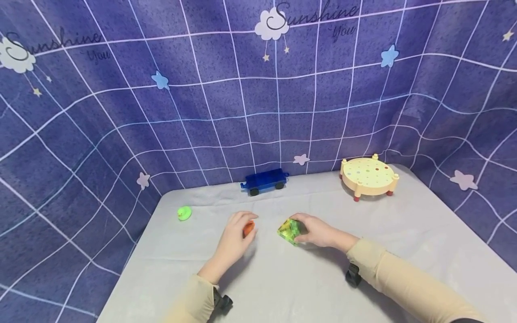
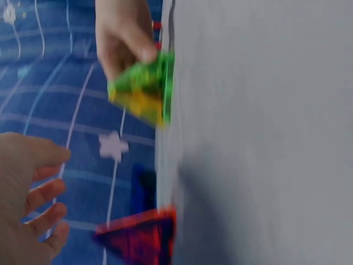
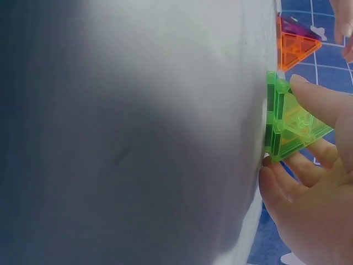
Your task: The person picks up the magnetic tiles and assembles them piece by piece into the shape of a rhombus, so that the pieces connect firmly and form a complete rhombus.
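Observation:
In the head view my left hand (image 1: pixel 234 235) hovers over a small orange-red and purple translucent pyramid (image 1: pixel 248 228), partly hidden behind it. The left wrist view shows the fingers spread loosely apart from this pyramid (image 2: pixel 144 234), which stands on the cloth. To the right, my right hand (image 1: pixel 317 231) grips a green and yellow translucent pyramid (image 1: pixel 289 231) of triangular tiles. In the right wrist view, the thumb lies on one side of the green pyramid (image 3: pixel 295 118) and the fingers on the other. Its base sits at the table surface.
A blue wheeled toy wagon (image 1: pixel 265 181) stands at the back of the grey-covered table (image 1: pixel 274 287). A lime-green toy duck (image 1: pixel 184 213) lies at the left, and a round cream stool-like toy (image 1: pixel 368 174) at the back right. A purple curtain (image 1: pixel 210 98) surrounds the table's back and sides.

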Demonstrator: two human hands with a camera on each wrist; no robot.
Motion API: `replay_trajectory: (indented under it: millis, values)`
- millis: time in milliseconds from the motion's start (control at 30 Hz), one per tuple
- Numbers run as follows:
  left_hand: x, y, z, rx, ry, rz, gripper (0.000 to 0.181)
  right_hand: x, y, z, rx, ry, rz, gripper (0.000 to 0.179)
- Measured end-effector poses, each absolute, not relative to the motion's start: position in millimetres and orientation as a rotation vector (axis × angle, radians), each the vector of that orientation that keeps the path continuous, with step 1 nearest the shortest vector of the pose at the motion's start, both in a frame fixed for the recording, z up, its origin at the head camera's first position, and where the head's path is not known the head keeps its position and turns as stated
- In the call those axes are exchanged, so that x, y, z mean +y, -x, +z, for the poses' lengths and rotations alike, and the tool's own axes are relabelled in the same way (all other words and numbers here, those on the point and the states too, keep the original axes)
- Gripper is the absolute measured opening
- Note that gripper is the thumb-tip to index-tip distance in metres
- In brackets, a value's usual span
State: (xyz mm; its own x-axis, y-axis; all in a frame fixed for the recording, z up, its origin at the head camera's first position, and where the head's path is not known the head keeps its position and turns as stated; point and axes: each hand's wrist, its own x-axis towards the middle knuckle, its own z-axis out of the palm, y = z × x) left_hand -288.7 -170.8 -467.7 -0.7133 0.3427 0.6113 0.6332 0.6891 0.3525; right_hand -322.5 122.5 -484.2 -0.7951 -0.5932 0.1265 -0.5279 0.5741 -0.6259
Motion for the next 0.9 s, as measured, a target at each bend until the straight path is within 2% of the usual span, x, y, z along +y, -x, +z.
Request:
replay_trajectory:
  millis: [233,400,900]
  values:
    - [-211.8,300.5,-480.4,-2.510,0.574,-0.930,0.063,126.0,321.1,-483.8,2.696,0.940,-1.052,0.064]
    - [-224.2,306.9,-487.6,-2.628,0.565,-1.014,0.076,130.6,321.0,-484.4,2.713,0.911,-1.068,0.063]
    - [-220.5,317.4,-489.0,-2.804,0.569,-0.890,0.057,149.9,324.2,-485.5,2.826,0.822,-1.105,0.060]
